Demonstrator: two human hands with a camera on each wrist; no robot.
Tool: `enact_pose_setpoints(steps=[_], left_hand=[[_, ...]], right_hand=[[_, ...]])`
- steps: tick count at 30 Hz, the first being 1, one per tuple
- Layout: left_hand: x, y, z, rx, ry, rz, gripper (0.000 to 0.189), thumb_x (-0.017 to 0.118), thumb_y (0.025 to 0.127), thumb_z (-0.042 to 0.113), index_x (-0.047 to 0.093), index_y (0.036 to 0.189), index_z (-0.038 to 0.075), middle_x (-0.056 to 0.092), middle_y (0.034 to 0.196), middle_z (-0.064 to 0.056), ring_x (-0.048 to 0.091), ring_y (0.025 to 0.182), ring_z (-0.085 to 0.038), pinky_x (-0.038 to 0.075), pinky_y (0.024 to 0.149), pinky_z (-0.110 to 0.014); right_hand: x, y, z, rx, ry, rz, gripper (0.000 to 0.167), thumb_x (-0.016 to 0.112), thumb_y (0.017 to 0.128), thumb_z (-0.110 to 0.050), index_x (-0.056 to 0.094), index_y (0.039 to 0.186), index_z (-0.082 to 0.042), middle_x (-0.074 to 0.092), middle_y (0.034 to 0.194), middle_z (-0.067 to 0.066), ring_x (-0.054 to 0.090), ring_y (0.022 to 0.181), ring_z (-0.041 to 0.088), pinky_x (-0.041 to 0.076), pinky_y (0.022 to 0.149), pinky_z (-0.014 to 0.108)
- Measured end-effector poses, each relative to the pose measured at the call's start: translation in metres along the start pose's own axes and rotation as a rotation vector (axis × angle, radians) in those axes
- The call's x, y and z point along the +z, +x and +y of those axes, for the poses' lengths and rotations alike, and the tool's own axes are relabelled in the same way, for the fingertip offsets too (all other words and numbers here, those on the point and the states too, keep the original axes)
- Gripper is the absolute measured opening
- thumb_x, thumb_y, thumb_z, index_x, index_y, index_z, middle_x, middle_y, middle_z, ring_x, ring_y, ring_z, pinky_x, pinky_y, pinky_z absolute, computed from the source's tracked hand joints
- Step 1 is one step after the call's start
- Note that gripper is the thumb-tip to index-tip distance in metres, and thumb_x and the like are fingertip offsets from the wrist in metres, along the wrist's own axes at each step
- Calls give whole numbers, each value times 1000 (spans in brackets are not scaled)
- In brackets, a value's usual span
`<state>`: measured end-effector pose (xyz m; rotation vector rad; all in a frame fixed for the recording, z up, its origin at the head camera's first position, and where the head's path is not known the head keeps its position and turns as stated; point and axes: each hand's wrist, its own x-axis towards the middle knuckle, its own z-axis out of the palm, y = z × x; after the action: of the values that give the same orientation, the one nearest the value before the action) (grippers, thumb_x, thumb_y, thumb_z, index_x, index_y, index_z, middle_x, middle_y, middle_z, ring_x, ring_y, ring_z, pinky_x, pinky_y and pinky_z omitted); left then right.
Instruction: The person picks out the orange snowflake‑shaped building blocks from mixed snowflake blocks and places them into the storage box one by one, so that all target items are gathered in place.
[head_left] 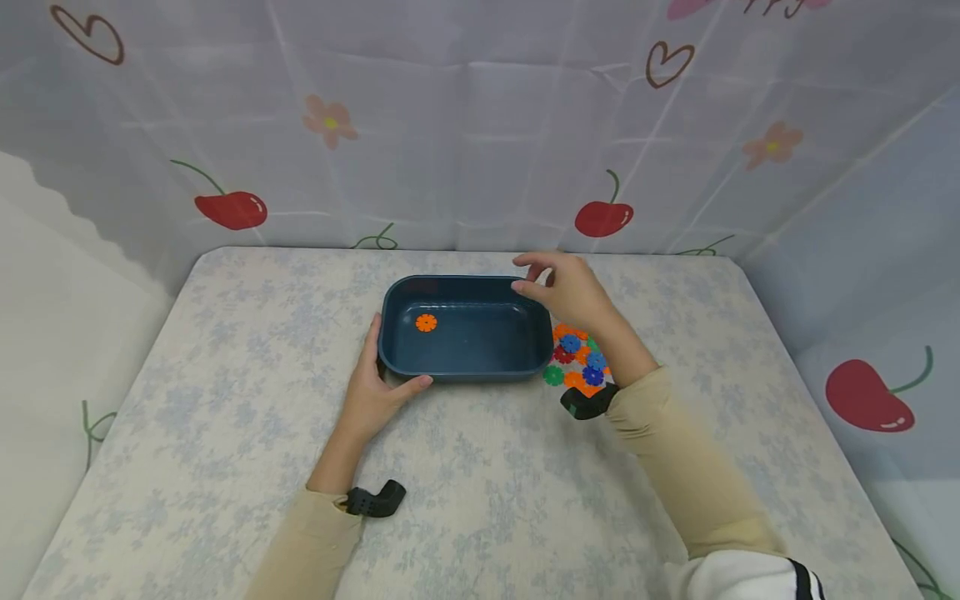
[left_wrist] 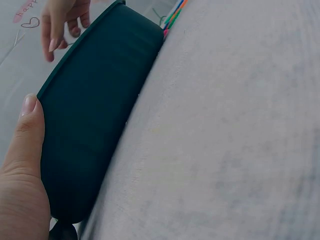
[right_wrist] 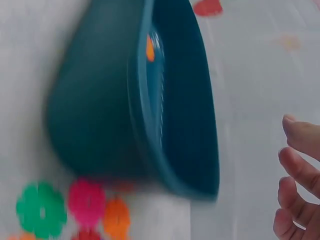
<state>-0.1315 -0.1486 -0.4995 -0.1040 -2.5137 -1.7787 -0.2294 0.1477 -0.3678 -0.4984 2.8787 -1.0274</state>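
A dark teal rectangular plastic basin [head_left: 487, 337] rests on the table. One orange notched disc [head_left: 426, 322] lies inside it, left of its middle. My left hand [head_left: 367, 396] holds the basin's near left corner, fingers along the left side and thumb [left_wrist: 31, 125] against the front wall. Over the far right corner hovers my right hand [head_left: 566, 292]. Its thumb and fingers, bent and apart in the right wrist view, have nothing between them. Beside the basin's right end lies a pile of coloured notched discs [head_left: 573, 354], partly hidden by my right forearm.
The table [head_left: 225, 375] has a pale cloth with a faint blue pattern. Behind it hangs a white curtain [head_left: 450, 150] printed with cherries, hearts and flowers. Each wrist wears a black camera mount, the left one [head_left: 375, 500] low over the table.
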Motion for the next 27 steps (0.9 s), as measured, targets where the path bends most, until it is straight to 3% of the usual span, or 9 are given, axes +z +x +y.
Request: enact_pose_setpoints(steps=[5,10,16,20,27], left_hand=[[0,0,-1,-4,-14,6,119,86,79,30,0,161,28,2,166,13,8,154,-15,20,125,-47],[0,0,-1,1,-17,3,119,86,79,29,1,161,28,2,166,14,8,155,-15,20,125,-48],[0,1,1,-19,-25,-13,120,86,79,24,-1,161,28,0,167,11,6,154,-15,19,125,-46],[-3,-1,12,-30,-44,-28,118,84,81,17,-2,161,25,-1,168,3,6,155,-19,18,125,-47],[-5,-7,32,-30,-57,-40,116,83,82,20,-1,161,25,0,169,-1,7,155,-21,19,125,-47]], right_hand=[[-16,-5,36,85,20,71,38,69,95,-30,65,131,-20,63,98,5,52,74,26,47,58,34],[-19,-10,75,159,-6,94,41,67,96,-29,62,134,-14,63,104,12,55,85,29,49,70,33],[-11,-15,107,268,-16,31,44,65,98,-28,58,138,-11,61,113,15,55,90,30,50,70,32],[-4,-14,120,323,5,-21,47,65,97,-28,56,141,-12,58,117,15,54,98,30,52,73,31],[4,-14,133,332,-4,-61,48,66,97,-27,56,141,-11,60,118,16,55,99,30,53,72,30]])
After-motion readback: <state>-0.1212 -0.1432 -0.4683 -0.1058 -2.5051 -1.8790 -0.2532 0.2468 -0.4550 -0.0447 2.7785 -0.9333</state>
